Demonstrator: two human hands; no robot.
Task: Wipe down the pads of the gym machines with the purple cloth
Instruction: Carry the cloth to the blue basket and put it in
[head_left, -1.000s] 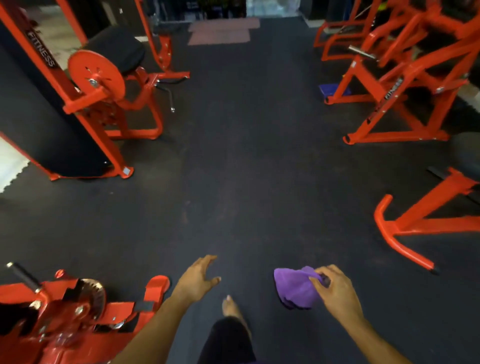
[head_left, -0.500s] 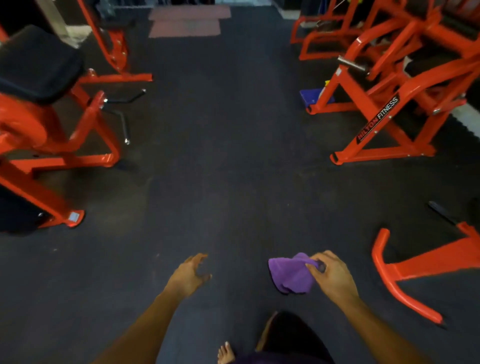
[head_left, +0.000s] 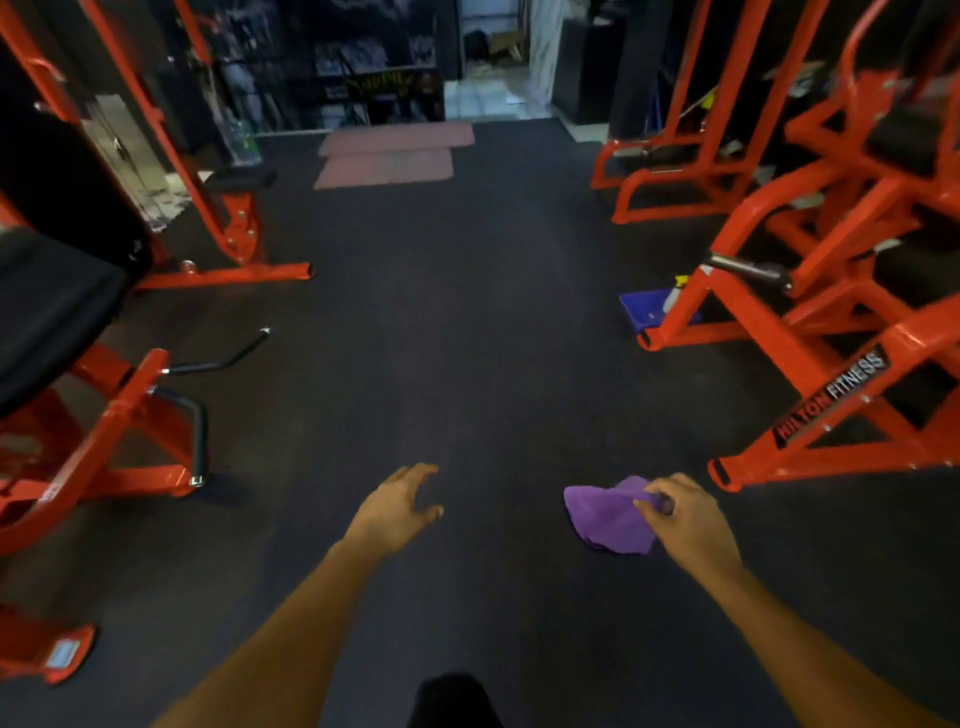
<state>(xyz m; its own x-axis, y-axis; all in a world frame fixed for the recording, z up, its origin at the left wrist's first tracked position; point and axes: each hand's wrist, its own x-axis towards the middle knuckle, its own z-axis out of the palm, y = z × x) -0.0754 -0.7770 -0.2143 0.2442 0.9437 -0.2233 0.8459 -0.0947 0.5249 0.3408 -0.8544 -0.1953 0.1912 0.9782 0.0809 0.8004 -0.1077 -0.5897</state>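
The purple cloth (head_left: 608, 517) hangs bunched from my right hand (head_left: 688, 525), which grips its upper edge above the dark floor. My left hand (head_left: 397, 509) is held out in front of me, fingers spread and curled, holding nothing. A black pad (head_left: 47, 306) sits on the red machine at the left edge. On the right, more black pads (head_left: 911, 140) rest on the red frames of another machine (head_left: 831, 374), partly hidden by its bars.
A dark rubber floor aisle (head_left: 467, 338) runs ahead between red machines on both sides. A black handle bar (head_left: 228, 358) sticks out low on the left. A blue box (head_left: 649, 306) lies by the right machine's foot. Pink mats (head_left: 389, 156) lie at the far end.
The view has moved forward along the aisle and tilted up; the left machines slid back past me. Both hands keep their pose, the cloth still in my right hand.
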